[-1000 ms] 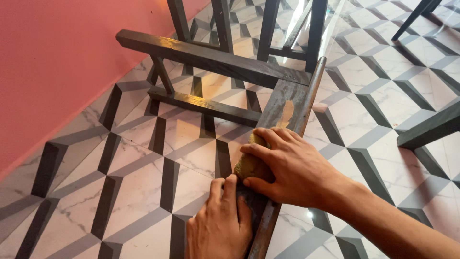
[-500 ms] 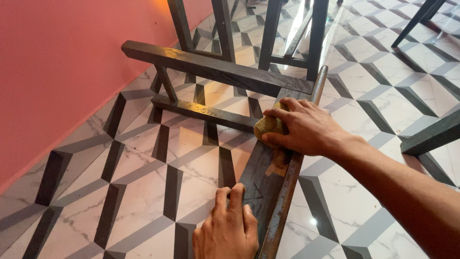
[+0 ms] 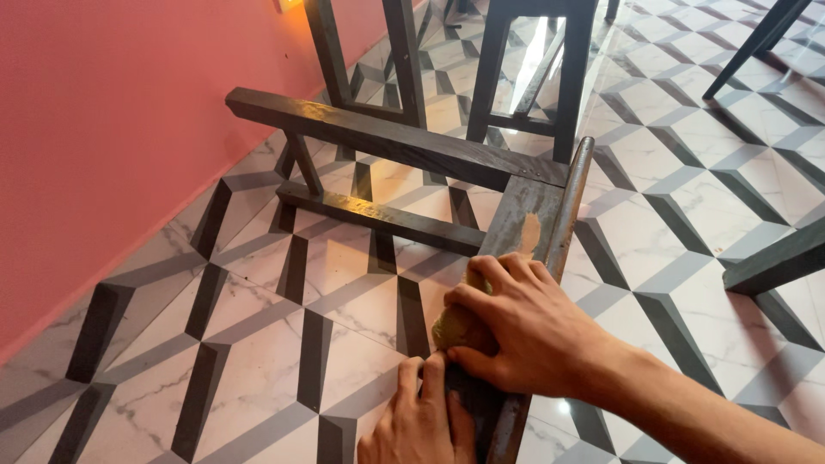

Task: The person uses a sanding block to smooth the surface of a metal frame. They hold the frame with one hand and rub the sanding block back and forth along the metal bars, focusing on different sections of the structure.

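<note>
The right hand is curled down over a tan pad of sandpaper, pressing it flat on the dark wooden rail of a chair frame lying on its side on the tiled floor. The rail's long axis runs straight away from the hand, toward a bare worn patch just ahead. The left hand grips the near end, fingers pressed together. No packages, labels or signs are legible.
</note>
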